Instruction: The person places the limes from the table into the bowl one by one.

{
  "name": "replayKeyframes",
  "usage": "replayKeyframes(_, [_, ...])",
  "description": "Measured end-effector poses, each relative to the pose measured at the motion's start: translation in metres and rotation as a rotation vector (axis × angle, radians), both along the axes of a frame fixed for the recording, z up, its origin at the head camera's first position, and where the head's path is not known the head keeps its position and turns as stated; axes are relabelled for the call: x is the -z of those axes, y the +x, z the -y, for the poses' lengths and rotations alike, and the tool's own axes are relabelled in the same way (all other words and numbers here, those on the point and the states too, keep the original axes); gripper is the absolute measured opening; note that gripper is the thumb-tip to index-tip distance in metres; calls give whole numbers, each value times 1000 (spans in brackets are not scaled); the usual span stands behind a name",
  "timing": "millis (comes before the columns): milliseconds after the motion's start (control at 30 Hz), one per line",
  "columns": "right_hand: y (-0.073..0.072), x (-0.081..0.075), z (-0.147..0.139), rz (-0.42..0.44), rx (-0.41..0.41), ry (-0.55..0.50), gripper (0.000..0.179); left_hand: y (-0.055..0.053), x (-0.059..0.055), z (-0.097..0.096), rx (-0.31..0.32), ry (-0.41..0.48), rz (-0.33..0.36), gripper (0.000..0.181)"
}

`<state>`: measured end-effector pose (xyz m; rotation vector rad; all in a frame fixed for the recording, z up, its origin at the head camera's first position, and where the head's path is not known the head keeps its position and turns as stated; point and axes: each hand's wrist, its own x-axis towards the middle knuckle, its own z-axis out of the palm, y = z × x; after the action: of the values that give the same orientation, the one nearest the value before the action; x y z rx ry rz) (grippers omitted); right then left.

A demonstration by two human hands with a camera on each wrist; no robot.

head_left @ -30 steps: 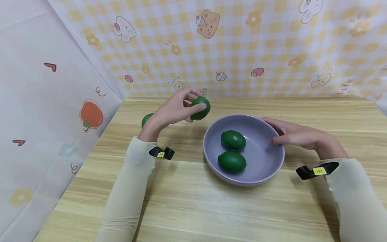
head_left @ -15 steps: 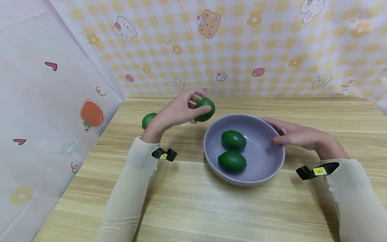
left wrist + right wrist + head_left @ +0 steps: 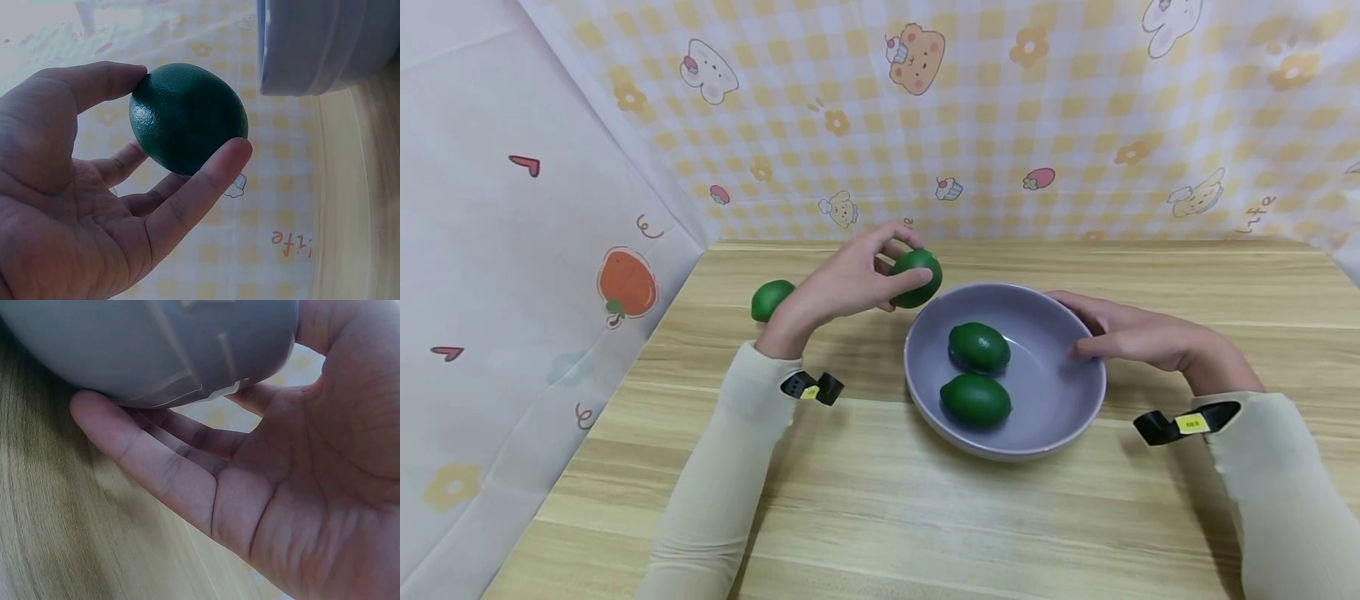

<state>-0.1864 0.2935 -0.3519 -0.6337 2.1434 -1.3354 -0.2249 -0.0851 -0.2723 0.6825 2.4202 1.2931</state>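
My left hand pinches a green lime between thumb and fingers, up off the table just left of the bowl's rim. In the left wrist view the lime shows whole, with the thumb on one side and fingertips on the other. The purple bowl stands on the table with two limes inside, one lime behind the other lime. At the bowl's right side my right hand grips the rim, thumb over the inside. In the right wrist view its fingers lie against the outer wall.
Another lime lies on the wooden table behind the left wrist, partly covered by it. A yellow checked cloth hangs along the table's back edge, and a white printed sheet rises at the left.
My left hand has moved a little to the right and slightly nearer with its lime, closer to the bowl. More of the lime on the table shows. Right hand and bowl stay put.
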Motion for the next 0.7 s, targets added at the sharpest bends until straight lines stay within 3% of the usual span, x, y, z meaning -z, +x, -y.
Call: replayKeyframes(700, [-1, 3, -1, -11, -3, 0, 72, 9, -2, -11, 22, -38, -27, 37])
